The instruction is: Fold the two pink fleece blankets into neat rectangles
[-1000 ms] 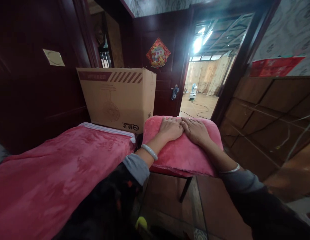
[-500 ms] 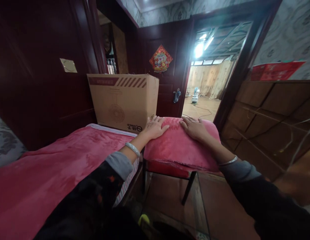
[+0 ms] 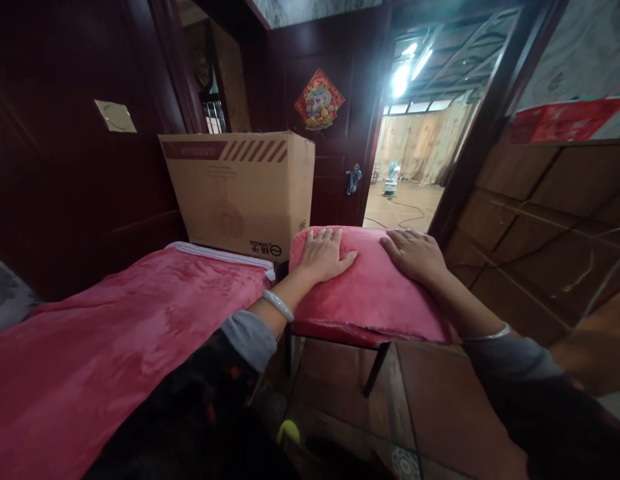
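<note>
A pink plush cushion, or a folded blanket shaped like one, rests on a red-seated stool or chair with dark legs. My left hand lies flat on the left part of its top, fingers stretched out and thumb apart. On the right part, my right hand is also laid flat, its fingers pointing away from me and inward. Neither hand grips anything; both palms touch the plush cloth. Under the cushion most of the seat is hidden.
Pink plush cloth covers a low surface on the left. Behind it stands a large cardboard box. An open doorway shows a fan beyond. Stacked brown boxes line the right, with a red carton on top.
My hands have moved apart on the cushion: the left slightly right and over its top, the right farther to the right. The camera view has shifted slightly.
</note>
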`<state>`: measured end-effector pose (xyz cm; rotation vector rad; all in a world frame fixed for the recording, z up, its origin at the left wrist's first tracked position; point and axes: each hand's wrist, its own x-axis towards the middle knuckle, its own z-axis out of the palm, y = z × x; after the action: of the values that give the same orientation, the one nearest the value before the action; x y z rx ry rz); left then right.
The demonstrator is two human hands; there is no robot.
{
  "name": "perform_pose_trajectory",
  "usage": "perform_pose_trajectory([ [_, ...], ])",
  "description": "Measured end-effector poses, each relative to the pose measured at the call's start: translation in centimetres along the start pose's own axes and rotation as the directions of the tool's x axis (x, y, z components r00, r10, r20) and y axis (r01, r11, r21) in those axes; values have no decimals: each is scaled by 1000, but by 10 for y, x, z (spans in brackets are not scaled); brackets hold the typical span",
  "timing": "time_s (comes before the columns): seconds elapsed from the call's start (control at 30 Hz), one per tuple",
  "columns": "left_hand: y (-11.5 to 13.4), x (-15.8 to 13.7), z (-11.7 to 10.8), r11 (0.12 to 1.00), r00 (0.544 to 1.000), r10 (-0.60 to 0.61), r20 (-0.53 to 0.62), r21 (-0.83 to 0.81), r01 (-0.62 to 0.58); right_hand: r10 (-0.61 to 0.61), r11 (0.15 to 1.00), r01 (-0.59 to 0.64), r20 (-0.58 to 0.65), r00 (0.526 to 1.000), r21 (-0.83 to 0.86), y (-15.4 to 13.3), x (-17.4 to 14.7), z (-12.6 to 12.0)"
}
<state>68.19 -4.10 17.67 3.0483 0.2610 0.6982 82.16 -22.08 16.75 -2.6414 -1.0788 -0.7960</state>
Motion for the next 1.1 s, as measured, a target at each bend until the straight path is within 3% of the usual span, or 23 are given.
perform_pose_trajectory([
  [0.17,1,7,-8,1000,999,0,36,0,0,89,996,-89,7,996,26,2,-6,1],
  [0.27,22,14,-9,1000,1000,-1,30,26,0,83,996,-82,-20,996,21,-1,-7,3],
  [0.4,66,14,4,982,981,190,-42,21,-189,48,999,-48,-68,997,-3,3,-8,9],
  [0.5,77,14,8,952,954,299,-30,-65,-300,31,1000,-30,-101,994,8,6,-9,13],
  [0.6,57,19,-7,918,942,334,-46,-214,-335,50,998,-46,-94,994,43,9,-8,14],
  [0.73,11,29,-32,993,990,27,-142,-108,-42,72,996,-69,-55,996,61,8,-3,5],
  [0.83,-8,26,-31,995,991,-100,-92,-13,99,15,999,-12,-75,997,40,-6,2,-9],
  [0.9,-9,19,-23,997,997,-72,-42,4,72,-96,994,101,-96,991,45,-21,6,-17],
  [1.0,-4,10,-11,1000,999,-18,-32,1,18,-253,963,255,-34,967,87,-38,10,-21],
  [1.1,-2,6,-5,1000,999,-21,-45,-4,21,-228,968,224,23,973,113,-32,8,-12],
])
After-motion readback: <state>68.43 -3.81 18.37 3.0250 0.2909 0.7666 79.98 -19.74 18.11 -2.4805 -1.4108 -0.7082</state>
